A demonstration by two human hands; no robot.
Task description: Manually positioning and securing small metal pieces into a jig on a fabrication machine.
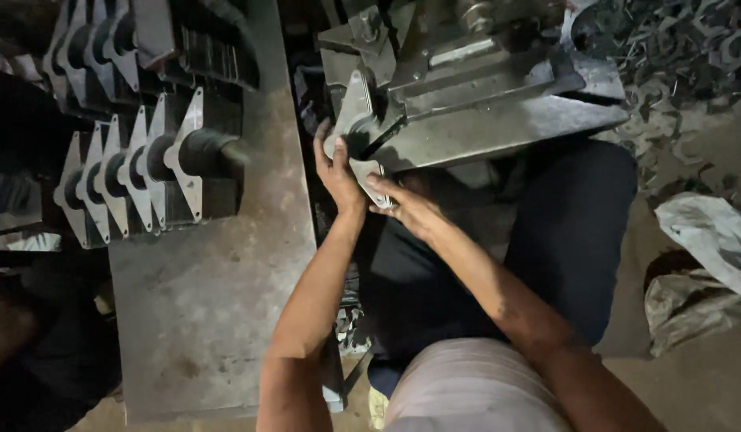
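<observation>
Both hands grasp a flat grey metal flanged plate (pixel 362 164): left hand (pixel 338 172) presses its upper edge, right hand (pixel 402 204) pinches its near end, seating it against the grey steel press jig (pixel 498 112). Finished rubber-centred plates (pixel 138 172) stand left. Alignment seemingly needs care.

A metal workshop — steel press jig (pixel 482 104), stacked plate parts (pixel 138 168), scrap shavings (pixel 674 48).

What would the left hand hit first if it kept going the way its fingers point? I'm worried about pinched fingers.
Likely the metal plate it already touches, held against the grey machine. The left hand points up at it; depth is unclear.
</observation>
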